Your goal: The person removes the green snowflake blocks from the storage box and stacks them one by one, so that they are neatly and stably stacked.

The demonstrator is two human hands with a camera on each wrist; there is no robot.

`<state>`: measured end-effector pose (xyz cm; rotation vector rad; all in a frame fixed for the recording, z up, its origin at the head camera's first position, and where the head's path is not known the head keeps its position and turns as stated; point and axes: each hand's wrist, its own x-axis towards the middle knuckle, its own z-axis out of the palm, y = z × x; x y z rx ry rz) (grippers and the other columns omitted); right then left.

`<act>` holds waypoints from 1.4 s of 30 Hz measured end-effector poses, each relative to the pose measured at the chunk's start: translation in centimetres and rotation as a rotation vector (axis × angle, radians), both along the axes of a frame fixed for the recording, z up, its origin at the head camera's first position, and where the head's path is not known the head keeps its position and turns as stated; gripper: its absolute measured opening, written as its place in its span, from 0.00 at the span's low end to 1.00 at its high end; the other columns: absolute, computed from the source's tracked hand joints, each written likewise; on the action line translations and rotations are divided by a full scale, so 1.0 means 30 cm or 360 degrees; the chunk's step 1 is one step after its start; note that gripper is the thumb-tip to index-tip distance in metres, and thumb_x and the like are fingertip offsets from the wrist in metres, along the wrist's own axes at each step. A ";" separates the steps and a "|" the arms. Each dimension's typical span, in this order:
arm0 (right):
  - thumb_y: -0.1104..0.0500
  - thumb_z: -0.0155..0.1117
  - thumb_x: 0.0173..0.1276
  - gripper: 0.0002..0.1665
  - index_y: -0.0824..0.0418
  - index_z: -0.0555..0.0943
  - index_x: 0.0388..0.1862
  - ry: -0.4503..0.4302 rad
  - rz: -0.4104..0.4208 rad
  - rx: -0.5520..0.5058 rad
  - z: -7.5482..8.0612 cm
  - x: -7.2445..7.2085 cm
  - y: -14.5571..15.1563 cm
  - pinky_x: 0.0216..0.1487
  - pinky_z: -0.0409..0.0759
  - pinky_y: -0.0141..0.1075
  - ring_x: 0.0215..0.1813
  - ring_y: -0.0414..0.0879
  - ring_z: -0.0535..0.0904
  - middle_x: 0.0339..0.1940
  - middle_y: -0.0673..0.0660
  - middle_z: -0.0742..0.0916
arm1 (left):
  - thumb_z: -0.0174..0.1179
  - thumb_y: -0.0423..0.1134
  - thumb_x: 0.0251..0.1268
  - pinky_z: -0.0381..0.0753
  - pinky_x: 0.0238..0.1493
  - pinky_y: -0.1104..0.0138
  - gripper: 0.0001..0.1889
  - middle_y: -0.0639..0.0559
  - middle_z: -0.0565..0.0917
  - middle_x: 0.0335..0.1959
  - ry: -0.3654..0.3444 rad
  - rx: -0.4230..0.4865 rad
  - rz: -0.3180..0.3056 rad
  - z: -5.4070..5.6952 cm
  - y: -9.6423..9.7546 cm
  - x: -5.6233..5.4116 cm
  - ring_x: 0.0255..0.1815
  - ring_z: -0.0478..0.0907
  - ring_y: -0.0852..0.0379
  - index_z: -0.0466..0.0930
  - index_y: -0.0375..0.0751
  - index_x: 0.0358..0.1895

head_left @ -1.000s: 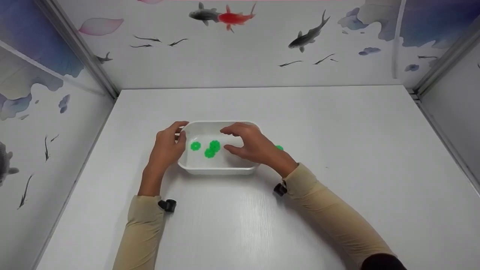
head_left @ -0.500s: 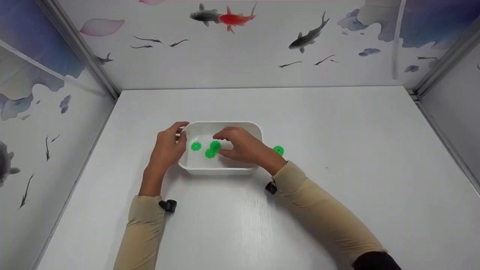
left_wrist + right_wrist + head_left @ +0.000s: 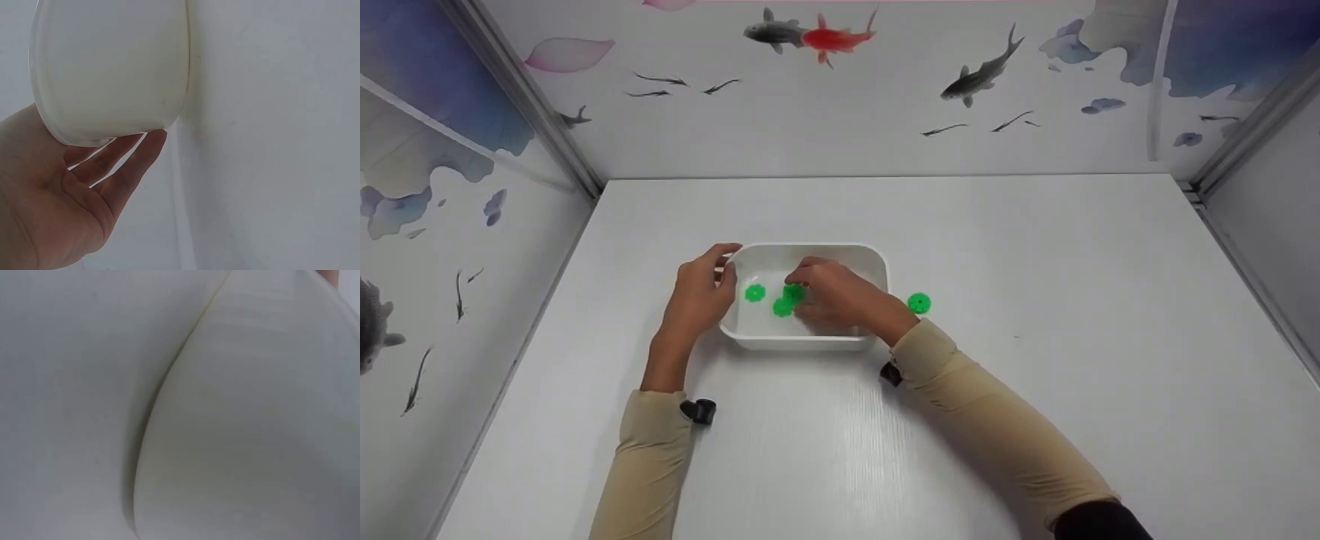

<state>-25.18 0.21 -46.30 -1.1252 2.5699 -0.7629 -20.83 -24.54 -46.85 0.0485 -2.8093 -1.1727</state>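
My left hand holds the left end of a white plastic tub. In the left wrist view its fingertips press the tub's outer end wall. Inside the tub, a flower-shaped green piece lies alone at the left. Two more overlap beside it: the nearer green piece and the farther green piece. My right hand reaches over the tub's right side, thumb and fingers parted right at the overlapping pair. The right wrist view shows the tub's outer wall, and that hand's fingers are hidden there.
Another green flower-shaped piece lies on the white table, just right of the tub. White panels with painted fish, such as the back panel, stand around the table's back and sides.
My right hand has moved left and down into the tub, up to the overlapping green pieces. The piece outside the tub has come into full view. My left hand stays on the tub.
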 end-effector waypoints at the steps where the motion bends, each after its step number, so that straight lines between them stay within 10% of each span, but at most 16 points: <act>1: 0.62 0.72 0.73 0.26 0.62 0.85 0.69 0.0002 0.0004 0.0007 0.000 0.000 -0.002 0.67 0.85 0.41 0.61 0.49 0.83 0.63 0.59 0.88 | 0.51 0.38 0.87 0.85 0.65 0.47 0.21 0.39 0.86 0.65 0.0002 -0.0002 -0.0002 0.000 0.000 0.000 0.62 0.86 0.42 0.76 0.46 0.76; 42: 0.55 0.74 0.76 0.14 0.64 0.89 0.52 0.0243 0.0002 0.0156 -0.015 0.016 -0.041 0.55 0.84 0.43 0.48 0.51 0.79 0.47 0.59 0.87 | 0.49 0.38 0.88 0.85 0.66 0.48 0.22 0.38 0.87 0.65 -0.0011 -0.0048 0.0008 0.004 0.009 0.002 0.62 0.86 0.41 0.75 0.45 0.77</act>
